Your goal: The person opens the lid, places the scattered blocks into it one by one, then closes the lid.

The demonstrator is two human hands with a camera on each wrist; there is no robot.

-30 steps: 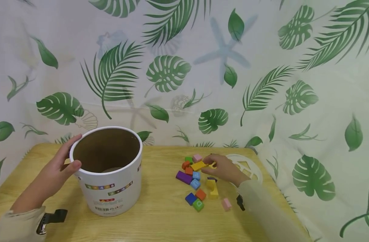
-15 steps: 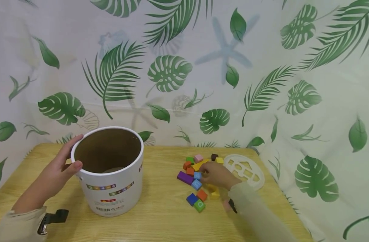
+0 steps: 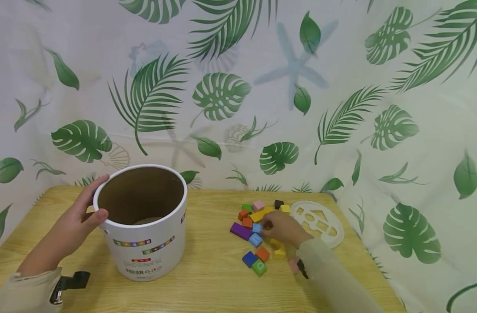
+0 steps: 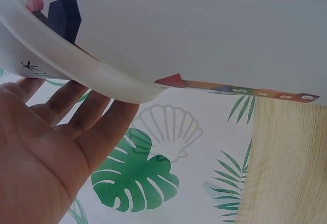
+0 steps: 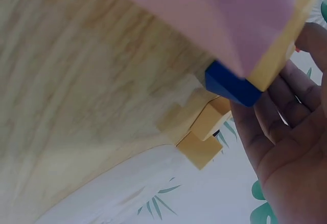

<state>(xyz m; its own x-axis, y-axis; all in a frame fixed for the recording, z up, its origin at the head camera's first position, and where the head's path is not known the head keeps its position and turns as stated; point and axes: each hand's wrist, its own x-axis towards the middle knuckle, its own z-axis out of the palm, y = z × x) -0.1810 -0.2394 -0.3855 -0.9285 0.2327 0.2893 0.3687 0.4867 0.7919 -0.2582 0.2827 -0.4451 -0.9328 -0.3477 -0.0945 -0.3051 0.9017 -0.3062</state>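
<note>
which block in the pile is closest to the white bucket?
The purple block: long, lying flat at the pile's left edge, the only purple one. The other blocks lie farther from the bucket.

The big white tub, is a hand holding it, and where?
Yes. The left hand holds the white tub at its top rim, thumb over the edge, fingers against the outside wall.

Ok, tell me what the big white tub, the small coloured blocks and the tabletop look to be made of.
The white tub: probably cardboard, with a matte brown inside, a glossy white printed outside and a rolled rim.
The coloured blocks: painted wood or foam, I cannot tell which; flat solid colours, soft matte faces.
The tabletop: wood or a wood-look laminate, pale with a printed-looking grain and a smooth, low sheen.
</note>
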